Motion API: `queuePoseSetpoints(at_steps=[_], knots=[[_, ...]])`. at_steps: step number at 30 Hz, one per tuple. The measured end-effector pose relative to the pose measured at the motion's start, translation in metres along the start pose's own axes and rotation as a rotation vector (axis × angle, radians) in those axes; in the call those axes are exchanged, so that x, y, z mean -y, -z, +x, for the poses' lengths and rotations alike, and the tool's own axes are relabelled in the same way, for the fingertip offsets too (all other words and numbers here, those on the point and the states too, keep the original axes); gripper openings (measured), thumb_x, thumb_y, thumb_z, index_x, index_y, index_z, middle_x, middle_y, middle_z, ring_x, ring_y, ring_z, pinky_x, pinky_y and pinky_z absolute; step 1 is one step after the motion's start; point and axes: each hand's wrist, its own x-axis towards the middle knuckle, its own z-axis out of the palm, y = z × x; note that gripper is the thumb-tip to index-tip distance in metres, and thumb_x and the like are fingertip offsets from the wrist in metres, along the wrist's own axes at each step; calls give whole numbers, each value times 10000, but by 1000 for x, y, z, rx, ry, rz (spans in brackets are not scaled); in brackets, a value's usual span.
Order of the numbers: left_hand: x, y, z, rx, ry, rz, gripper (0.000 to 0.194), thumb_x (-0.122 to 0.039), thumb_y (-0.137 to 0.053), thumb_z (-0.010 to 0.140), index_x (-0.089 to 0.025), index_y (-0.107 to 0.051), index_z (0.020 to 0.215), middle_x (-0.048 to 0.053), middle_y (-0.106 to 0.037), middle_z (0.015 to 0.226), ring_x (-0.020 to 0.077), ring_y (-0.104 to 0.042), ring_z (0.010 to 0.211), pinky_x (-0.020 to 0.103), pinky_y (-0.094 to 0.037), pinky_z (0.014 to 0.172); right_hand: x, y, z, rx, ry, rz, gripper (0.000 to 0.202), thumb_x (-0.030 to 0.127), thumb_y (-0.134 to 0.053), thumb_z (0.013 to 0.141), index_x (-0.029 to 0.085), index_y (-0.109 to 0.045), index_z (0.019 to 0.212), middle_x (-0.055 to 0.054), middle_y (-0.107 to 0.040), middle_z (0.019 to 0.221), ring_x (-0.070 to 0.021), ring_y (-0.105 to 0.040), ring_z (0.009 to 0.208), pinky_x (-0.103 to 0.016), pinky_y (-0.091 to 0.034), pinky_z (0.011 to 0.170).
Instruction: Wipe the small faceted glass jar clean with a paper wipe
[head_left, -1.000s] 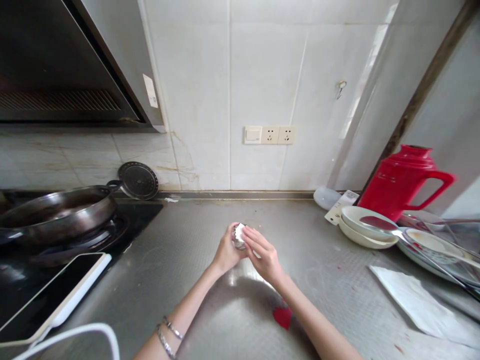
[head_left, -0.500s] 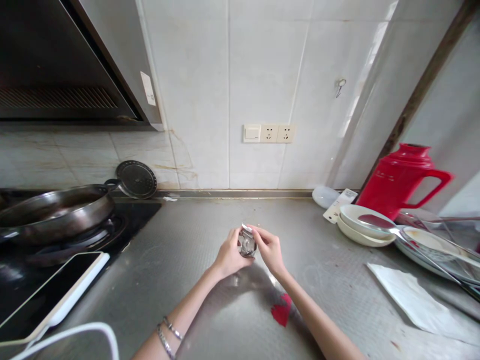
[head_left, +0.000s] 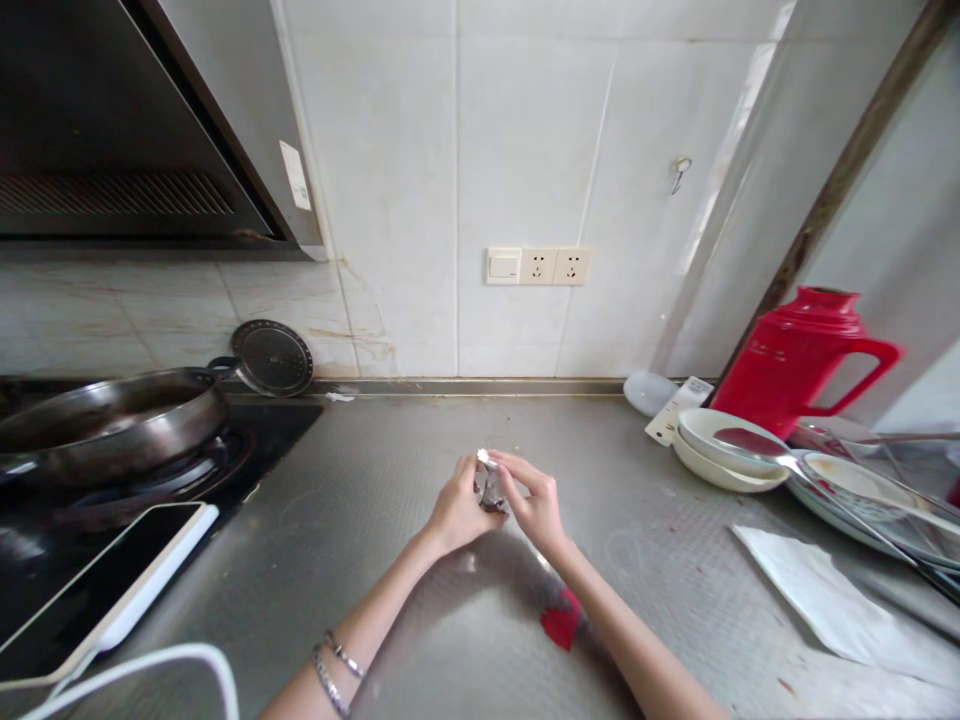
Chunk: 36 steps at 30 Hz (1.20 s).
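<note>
Above the middle of the metal counter [head_left: 405, 430], my left hand [head_left: 457, 508] is wrapped round a small silvery, crinkled object [head_left: 491, 490]. The fingers of my right hand [head_left: 534, 498] pinch at its upper edge, where a bright piece stands up. Much of the object is hidden between the hands, so what it is cannot be made out. A red piece [head_left: 561, 620] lies on the counter beside my right forearm.
To the left are a pan [head_left: 112, 425] on the stove and a phone [head_left: 105, 580] with a white cable. On the right stand a red flask [head_left: 795, 360], stacked bowls [head_left: 727, 470] and a white sheet [head_left: 825, 595].
My right fingers have shifted slightly left along the top of the silvery object, and the bright piece at its edge has moved left too. My left hand has hardly moved.
</note>
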Motion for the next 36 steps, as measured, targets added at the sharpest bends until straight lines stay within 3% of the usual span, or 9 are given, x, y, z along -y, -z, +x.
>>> queuePoseSetpoints(at_steps=[3, 6, 13, 20, 26, 29, 33, 36], knots=[[-4, 0, 0, -1, -33, 39, 819, -199, -813, 507, -212, -460, 1246, 75, -574, 1139, 230, -593, 964, 330, -492, 809, -3, 0, 4, -25, -259, 146, 320, 421, -515, 887, 211, -746, 960, -72, -738, 1005, -272, -676, 958, -423, -527, 863], [-7, 2, 1, -14, -33, -2, 798, -221, -821, 520, -200, -462, 1232, 94, -584, 1172, 241, -594, 1005, 337, -496, 829, -7, -1, 6, 10, -388, 321, 351, 457, -549, 857, 192, -729, 999, -71, -727, 1044, -272, -659, 995, -400, -523, 866], [-4, 5, 7, 0, 23, -167, 779, -270, -792, 604, -177, -397, 1269, 102, -653, 1115, 224, -654, 961, 345, -521, 846, -6, -1, 6, 218, -439, 541, 588, 409, -712, 736, 234, -551, 1274, -97, -632, 1239, -270, -643, 1053, -407, -527, 886], [8, 8, 8, 65, 45, -152, 984, -308, -779, 643, -195, -183, 1418, 142, -602, 1228, 253, -639, 1038, 389, -508, 892, -8, -2, 5, 142, -534, 556, 592, 373, -764, 676, 205, -595, 1218, -114, -671, 1163, -280, -673, 987, -411, -559, 816], [13, 10, 6, 80, 20, -119, 1234, -296, -866, 506, -248, -90, 1463, 176, -492, 1348, 297, -585, 1109, 465, -478, 932, -3, -1, 8, 145, -660, 661, 520, 440, -686, 753, 198, -589, 1203, -107, -688, 1114, -263, -701, 902, -393, -588, 741], [14, 8, 6, 57, -9, -50, 1137, -271, -866, 500, -249, -214, 1431, 167, -439, 1389, 313, -529, 1180, 484, -431, 986, 1, 0, 8, 184, -718, 664, 488, 465, -659, 774, 193, -602, 1175, -94, -707, 1055, -242, -714, 819, -367, -590, 706], [13, 5, 6, 19, -52, 0, 830, -228, -797, 604, -224, -369, 1315, 136, -512, 1305, 279, -538, 1163, 456, -426, 988, -1, -2, 6, 201, -744, 610, 462, 478, -625, 801, 217, -599, 1182, -81, -697, 1091, -205, -713, 777, -308, -581, 639], [9, 3, 7, -28, -41, -31, 797, -201, -814, 573, -213, -405, 1257, 122, -557, 1229, 264, -573, 1098, 439, -448, 956, -6, -2, 7, 210, -732, 567, 453, 518, -560, 834, 236, -609, 1186, -75, -699, 1086, -205, -712, 755, -292, -571, 554]])
